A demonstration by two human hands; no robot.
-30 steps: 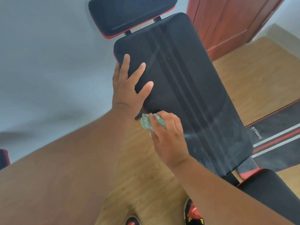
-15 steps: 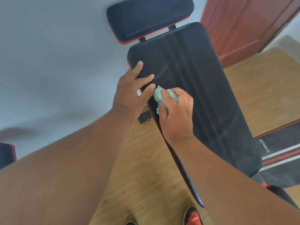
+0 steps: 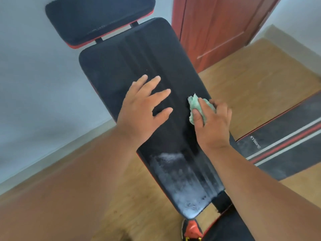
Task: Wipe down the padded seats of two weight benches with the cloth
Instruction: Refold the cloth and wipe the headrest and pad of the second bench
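Wiping the first bench pad, with much of the job judged still ahead.

The right hand [image 3: 212, 124] pressed a bunched green cloth [image 3: 198, 106] against the right side of the long black back pad [image 3: 121, 70], its fingers [image 3: 198, 117] curled tight around the cloth; the left hand [image 3: 142, 108] lay flat on the pad just beside it, fingers spread wide and holding nothing. The pad's near end carried a pale, streaky film [image 3: 182, 181], so that stretch seemed not yet clean, and the headrest pad [image 3: 99, 18] above looked untouched. A second bench [image 3: 284, 152], black with red and grey stripes, lay to the right, apparently waiting its turn. The room had a wooden floor [image 3: 251, 87], a pale wall [image 3: 34, 75] and a reddish door [image 3: 217, 28].
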